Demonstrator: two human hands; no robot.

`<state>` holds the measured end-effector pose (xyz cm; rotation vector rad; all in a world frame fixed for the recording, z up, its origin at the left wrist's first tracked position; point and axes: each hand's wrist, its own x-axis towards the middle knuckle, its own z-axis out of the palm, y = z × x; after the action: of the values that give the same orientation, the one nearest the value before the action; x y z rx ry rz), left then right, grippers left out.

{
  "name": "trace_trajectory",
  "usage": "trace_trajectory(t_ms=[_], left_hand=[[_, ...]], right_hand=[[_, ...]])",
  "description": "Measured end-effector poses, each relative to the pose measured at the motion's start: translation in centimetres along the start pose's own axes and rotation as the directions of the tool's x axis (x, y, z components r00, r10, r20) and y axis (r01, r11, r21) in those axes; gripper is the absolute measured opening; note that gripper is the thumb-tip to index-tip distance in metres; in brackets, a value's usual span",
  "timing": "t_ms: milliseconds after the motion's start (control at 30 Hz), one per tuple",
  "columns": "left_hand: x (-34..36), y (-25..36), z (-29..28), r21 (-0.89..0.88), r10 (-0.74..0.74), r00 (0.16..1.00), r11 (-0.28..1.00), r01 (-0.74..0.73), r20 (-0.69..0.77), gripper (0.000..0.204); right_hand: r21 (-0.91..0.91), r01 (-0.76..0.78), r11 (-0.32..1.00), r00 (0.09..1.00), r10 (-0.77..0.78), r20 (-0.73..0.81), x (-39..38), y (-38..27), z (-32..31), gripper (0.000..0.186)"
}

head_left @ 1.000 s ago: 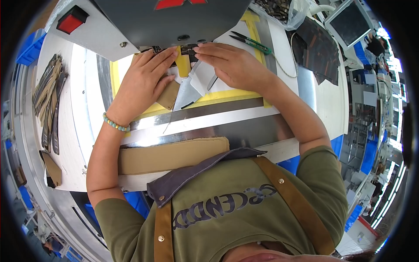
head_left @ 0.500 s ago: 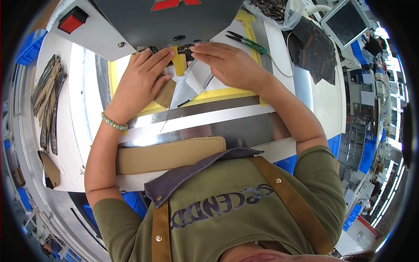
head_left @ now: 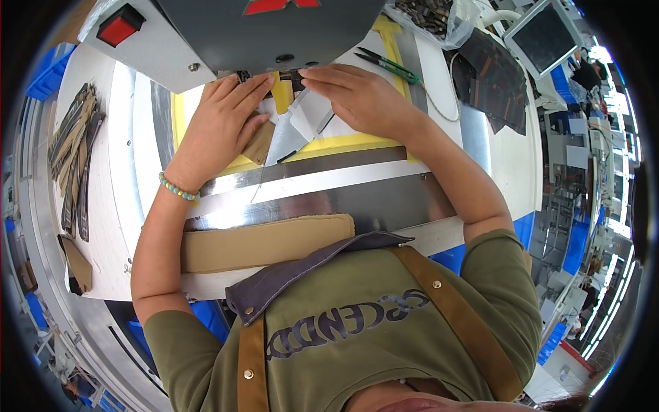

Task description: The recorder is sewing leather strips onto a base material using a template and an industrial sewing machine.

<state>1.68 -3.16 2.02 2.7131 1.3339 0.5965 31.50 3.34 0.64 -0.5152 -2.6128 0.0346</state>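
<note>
My left hand (head_left: 223, 127) lies with stretched fingers at the front of a grey machine head (head_left: 274, 34). Beneath it, a tan piece of material (head_left: 259, 142) pokes out by the thumb. To the right, my right hand (head_left: 364, 99) rests palm down, its fingers extended and fingertips at the dark parts under the head. Between both hands sits a yellow strip-like part (head_left: 281, 96) beside a white plate (head_left: 312, 113). The machine head hides whatever lies beyond my fingertips.
Green-handled thread snips (head_left: 391, 67) lie right of my right hand. Dark patterned sheets (head_left: 494, 79) and a screen (head_left: 542, 36) stand farther right. Tan and dark strips (head_left: 77, 158) are piled at left. A long tan piece (head_left: 268, 244) lies along the table's near edge.
The whole view has shifted slightly. Both hands keep nearly the same pose at the machine; the right fingers appear slightly lower over the dark parts.
</note>
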Motion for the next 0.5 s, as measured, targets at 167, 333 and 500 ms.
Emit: trace_trajectory(t_ms=[167, 333, 500], left_hand=[[0.0, 0.06, -0.09, 0.004, -0.003, 1.0, 1.0, 0.003, 0.007, 0.059], [-0.03, -0.1, 0.05, 0.023, 0.027, 1.0, 0.999, -0.027, -0.011, 0.059], [0.07, 0.24, -0.22, -0.008, -0.001, 1.0, 1.0, 0.001, 0.012, 0.052]], right_hand=[[-0.058, -0.002, 0.998, 1.0, 0.003, 0.024, 0.03, -0.07, -0.14, 0.041], [-0.044, -0.011, 0.999, 0.999, 0.012, 0.033, 0.04, -0.33, -0.28, 0.042], [0.022, -0.015, 1.0, 1.0, 0.015, 0.015, -0.01, -0.13, -0.17, 0.045]])
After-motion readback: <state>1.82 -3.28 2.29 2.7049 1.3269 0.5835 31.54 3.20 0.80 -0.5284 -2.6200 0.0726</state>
